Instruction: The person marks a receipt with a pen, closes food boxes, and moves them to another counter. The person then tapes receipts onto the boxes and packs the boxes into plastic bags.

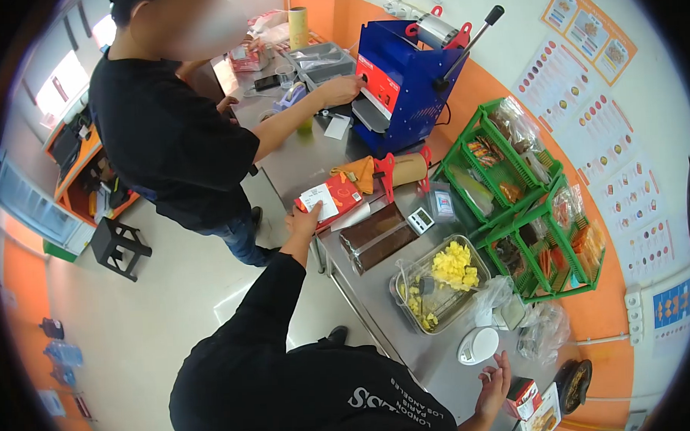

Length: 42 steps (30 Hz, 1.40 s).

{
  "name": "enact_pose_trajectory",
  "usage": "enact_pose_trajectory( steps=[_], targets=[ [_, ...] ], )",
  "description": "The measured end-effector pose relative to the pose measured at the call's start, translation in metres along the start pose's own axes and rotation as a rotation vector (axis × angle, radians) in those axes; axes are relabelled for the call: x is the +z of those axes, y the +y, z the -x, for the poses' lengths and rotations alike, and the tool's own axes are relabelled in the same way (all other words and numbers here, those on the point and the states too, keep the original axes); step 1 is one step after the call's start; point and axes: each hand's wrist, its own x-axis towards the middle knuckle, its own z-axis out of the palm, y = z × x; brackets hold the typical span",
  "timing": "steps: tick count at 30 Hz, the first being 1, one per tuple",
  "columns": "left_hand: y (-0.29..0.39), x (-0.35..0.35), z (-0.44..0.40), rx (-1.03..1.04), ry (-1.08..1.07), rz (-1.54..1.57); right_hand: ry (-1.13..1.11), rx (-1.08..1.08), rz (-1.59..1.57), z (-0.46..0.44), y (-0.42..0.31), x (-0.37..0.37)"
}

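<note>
Shirt lettering [401, 401] read LONDON PARIS LOS ANGELES. The left hand [303, 221] gripped a box [346, 193], its label [316, 202] seemingly printed; the right hand [491, 389] was spread near a scale [480, 345].

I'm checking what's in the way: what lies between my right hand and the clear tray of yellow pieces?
A white scale, on the metal counter, lies between your right hand and the clear tray, in the head view.
</note>
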Motion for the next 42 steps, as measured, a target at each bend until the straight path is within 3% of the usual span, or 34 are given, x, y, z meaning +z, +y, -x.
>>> enact_pose_trajectory(
  steps=[8,12,15,17,18,19,21,23,25,26,27,28,30,31,32,33,34,35,36,39,40,41,42],
  targets=[
    [0.004,-0.008,0.008,0.026,0.074,0.132,0.110,-0.040,-0.012,0.009,-0.002,-0.033],
    [-0.006,-0.006,0.013,0.113,0.126,0.312,0.253,-0.012,0.025,0.011,-0.003,-0.091],
    [-0.003,-0.007,0.017,0.143,0.121,0.243,0.282,-0.037,0.080,0.006,0.006,-0.148],
    [0.001,-0.006,0.018,0.149,0.152,0.224,0.457,-0.052,-0.026,0.016,-0.012,-0.158],
    [0.002,-0.006,0.018,0.161,0.176,0.216,0.486,-0.130,0.259,0.024,-0.008,-0.163],
    [0.003,-0.005,0.019,0.174,0.199,0.206,0.485,-0.132,0.258,0.026,-0.010,-0.172],
    [0.006,-0.005,0.033,0.159,0.207,0.210,0.664,0.008,0.067,0.031,-0.018,-0.192],
    [0.005,-0.002,0.049,0.132,0.261,0.235,0.627,-0.132,0.224,0.034,-0.007,-0.226],
    [-0.026,0.013,0.039,0.267,0.377,0.087,0.620,-0.277,0.418,0.015,0.071,-0.335],
    [-0.040,0.017,0.039,0.272,0.507,-0.015,0.708,-0.257,0.627,0.024,0.066,-0.326],
    [-0.050,0.007,0.055,0.348,0.395,0.118,0.753,-0.122,1.019,0.034,0.061,-0.328],
    [-0.044,-0.007,0.082,0.410,0.279,0.039,0.631,-0.122,1.131,0.043,0.058,-0.344],
    [-0.089,0.015,0.074,0.570,0.181,0.402,0.613,-0.108,1.124,0.050,0.047,-0.357],
    [-0.099,0.015,0.093,0.628,0.248,0.323,0.562,-0.109,1.280,0.051,0.059,-0.383],
    [-0.124,0.022,0.075,0.551,0.200,0.207,0.506,-0.057,1.398,0.047,0.069,-0.405],
    [-0.139,0.020,0.088,0.490,0.021,0.207,0.392,0.239,1.495,0.041,0.060,-0.411],
    [-0.140,0.024,0.126,0.504,0.182,0.139,0.376,0.257,1.593,0.039,0.053,-0.404],
    [-0.143,0.030,0.161,0.508,0.368,0.081,0.342,0.251,1.690,0.034,0.046,-0.404],
    [-0.156,0.035,0.177,0.493,0.388,0.082,0.324,0.230,1.696,0.032,0.045,-0.419],
    [-0.197,0.043,0.175,0.506,0.208,0.014,-0.002,0.098,1.668,-0.003,0.062,-0.415],
    [-0.179,0.048,0.228,0.467,0.281,0.023,-0.099,-0.022,1.628,-0.011,0.070,-0.420],
    [-0.170,0.043,0.249,0.493,0.184,-0.114,-0.159,-0.081,1.541,-0.021,0.084,-0.425],
    [-0.198,0.064,0.236,0.592,0.266,0.115,-0.252,-0.209,1.519,-0.042,0.113,-0.444]
  ],
)
